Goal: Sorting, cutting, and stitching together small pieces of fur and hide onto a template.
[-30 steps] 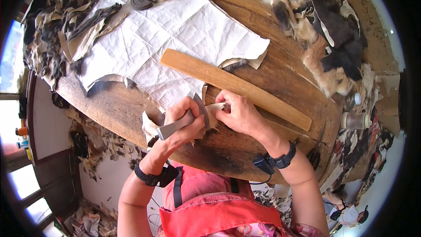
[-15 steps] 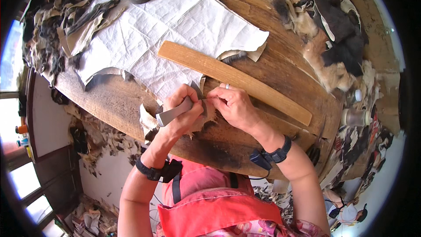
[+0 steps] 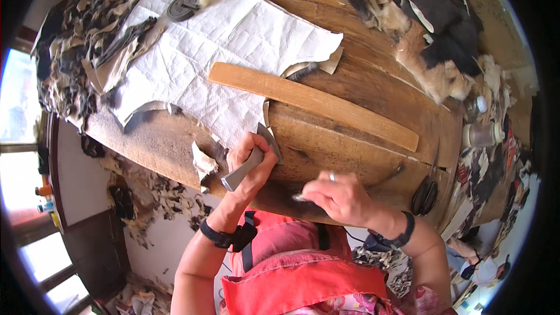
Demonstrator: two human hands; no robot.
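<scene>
My left hand [image 3: 254, 163] is closed around a grey metal tool [image 3: 242, 170] with a flat, flaring handle end. Its broad blade [image 3: 270, 142] sticks out past my fingers over the table, beside the lower tip of a white woven sheet [image 3: 192, 64]. To the right, near the table's front edge, my right hand [image 3: 341, 198] is closed in a pinch and slightly blurred. A small pale scrap [image 3: 299, 197] shows at its fingertips; its exact kind is unclear. Beyond both hands lies a long wooden ruler-like strip [image 3: 315, 105], partly over the sheet.
Black-handled scissors [image 3: 424, 195] lie at the table's right. Two jars [image 3: 483, 134] stand by fur scraps at the right edge. Fur pieces [image 3: 443, 29] lie far right, a heap of hide strips [image 3: 70, 52] far left. A round dark disc [image 3: 182, 7] rests on the sheet.
My right hand has moved away from the blade, to the right and toward me, with the pale scrap. My left hand still grips the tool. The view has shifted slightly.
</scene>
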